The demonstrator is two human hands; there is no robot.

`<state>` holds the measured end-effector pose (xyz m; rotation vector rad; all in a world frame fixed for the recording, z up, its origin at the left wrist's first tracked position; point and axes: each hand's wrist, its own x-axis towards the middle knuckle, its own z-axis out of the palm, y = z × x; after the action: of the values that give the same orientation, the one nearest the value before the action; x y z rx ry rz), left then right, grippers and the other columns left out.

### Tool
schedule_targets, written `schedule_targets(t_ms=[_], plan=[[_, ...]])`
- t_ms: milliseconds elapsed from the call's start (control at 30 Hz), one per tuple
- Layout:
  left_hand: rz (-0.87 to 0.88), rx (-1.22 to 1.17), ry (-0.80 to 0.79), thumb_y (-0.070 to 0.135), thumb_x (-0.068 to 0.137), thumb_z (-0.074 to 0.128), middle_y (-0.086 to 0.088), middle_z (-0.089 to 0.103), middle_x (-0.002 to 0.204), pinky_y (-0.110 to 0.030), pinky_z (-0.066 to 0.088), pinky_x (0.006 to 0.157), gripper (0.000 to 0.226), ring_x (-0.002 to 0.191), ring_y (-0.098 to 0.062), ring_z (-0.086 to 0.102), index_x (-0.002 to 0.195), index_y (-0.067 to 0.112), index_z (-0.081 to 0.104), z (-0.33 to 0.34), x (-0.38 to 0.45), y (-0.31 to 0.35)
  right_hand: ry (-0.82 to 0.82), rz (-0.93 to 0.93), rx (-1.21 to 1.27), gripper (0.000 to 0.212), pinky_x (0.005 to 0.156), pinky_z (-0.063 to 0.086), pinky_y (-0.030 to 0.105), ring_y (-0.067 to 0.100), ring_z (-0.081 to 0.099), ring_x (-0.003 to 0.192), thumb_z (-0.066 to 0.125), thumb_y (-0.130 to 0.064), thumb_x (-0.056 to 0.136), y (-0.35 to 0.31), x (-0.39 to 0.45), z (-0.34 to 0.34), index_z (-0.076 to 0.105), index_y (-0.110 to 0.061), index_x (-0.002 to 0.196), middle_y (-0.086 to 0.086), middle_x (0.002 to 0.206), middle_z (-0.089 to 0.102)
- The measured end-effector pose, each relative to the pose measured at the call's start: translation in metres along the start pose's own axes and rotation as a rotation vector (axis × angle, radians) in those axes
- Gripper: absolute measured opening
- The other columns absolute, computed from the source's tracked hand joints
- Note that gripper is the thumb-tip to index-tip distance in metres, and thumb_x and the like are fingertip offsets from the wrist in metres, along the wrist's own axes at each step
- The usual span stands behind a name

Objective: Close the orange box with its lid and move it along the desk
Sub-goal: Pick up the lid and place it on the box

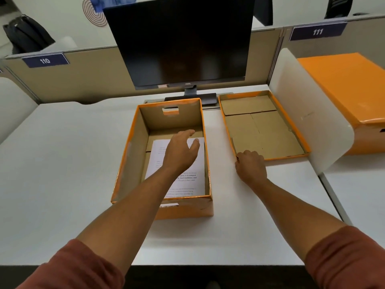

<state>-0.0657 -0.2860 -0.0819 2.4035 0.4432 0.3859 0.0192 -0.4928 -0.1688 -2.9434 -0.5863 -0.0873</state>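
The orange box [129, 155] stands open in the middle of the white desk, with printed paper sheets [195, 176] lying on its bottom. Its lid [260, 126] lies upside down to the right of the box, brown inside facing up. My left hand [181, 152] hovers over the open box with fingers spread, holding nothing. My right hand [251, 165] is curled at the lid's near left corner, fingers touching its orange rim.
A dark monitor [183, 42] stands behind the box on its base. A white side divider [308, 115] rises to the right of the lid, with a second closed orange box [350, 90] beyond it. Beige partitions labelled 110 and 111 line the back.
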Motion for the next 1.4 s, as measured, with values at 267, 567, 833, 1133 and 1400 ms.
schedule_targets(t_ms=[267, 567, 833, 1133, 1400], plan=[[-0.062, -0.085, 0.017, 0.034, 0.095, 0.053, -0.001, 0.060, 0.137, -0.041, 0.047, 0.105, 0.043, 0.128, -0.019, 0.053, 0.134, 0.019, 0.056, -0.014, -0.006, -0.016, 0.326, 0.029, 0.148, 0.010, 0.064, 0.042, 0.043, 0.038, 0.055, 0.074, 0.061, -0.008, 0.084, -0.004, -0.005, -0.030, 0.068, -0.002, 0.088, 0.016, 0.080, 0.062], [-0.009, -0.225, 0.018, 0.028, 0.097, 0.053, -0.003, 0.063, 0.133, -0.034, 0.047, 0.100, 0.040, 0.123, -0.019, 0.057, 0.135, 0.016, 0.056, -0.038, -0.004, 0.022, 0.675, 0.163, 0.562, 0.015, 0.065, 0.045, 0.034, 0.027, 0.053, 0.078, 0.052, -0.012, 0.095, 0.001, -0.006, -0.135, 0.060, 0.000, 0.102, 0.019, 0.096, 0.057], [0.094, -0.295, -0.003, 0.027, 0.095, 0.054, 0.005, 0.067, 0.105, -0.015, 0.041, 0.066, 0.027, 0.090, -0.007, 0.057, 0.118, 0.018, 0.065, -0.058, -0.020, 0.043, 0.852, 0.110, 0.700, 0.021, 0.074, 0.036, 0.007, 0.015, 0.050, 0.089, 0.051, -0.017, 0.099, -0.034, -0.041, -0.207, 0.061, -0.003, 0.111, 0.014, 0.101, 0.059], [0.045, -0.346, -0.040, 0.030, 0.094, 0.055, 0.004, 0.066, 0.114, -0.027, 0.046, 0.081, 0.034, 0.100, -0.011, 0.057, 0.124, 0.018, 0.063, -0.087, -0.040, 0.040, 0.959, 0.010, 0.941, 0.027, 0.085, 0.050, 0.025, 0.018, 0.060, 0.098, 0.049, -0.030, 0.100, -0.089, -0.087, -0.275, 0.059, -0.011, 0.116, 0.009, 0.109, 0.064], [-0.209, -0.666, 0.013, 0.042, 0.099, 0.042, 0.000, 0.064, 0.089, -0.029, 0.045, 0.066, 0.030, 0.086, -0.016, 0.057, 0.089, 0.022, 0.062, -0.099, -0.065, 0.045, 0.782, 0.075, 1.407, 0.027, 0.090, 0.057, 0.041, 0.016, 0.065, 0.104, 0.048, -0.035, 0.101, -0.120, -0.118, -0.292, 0.058, -0.021, 0.122, -0.001, 0.115, 0.066]])
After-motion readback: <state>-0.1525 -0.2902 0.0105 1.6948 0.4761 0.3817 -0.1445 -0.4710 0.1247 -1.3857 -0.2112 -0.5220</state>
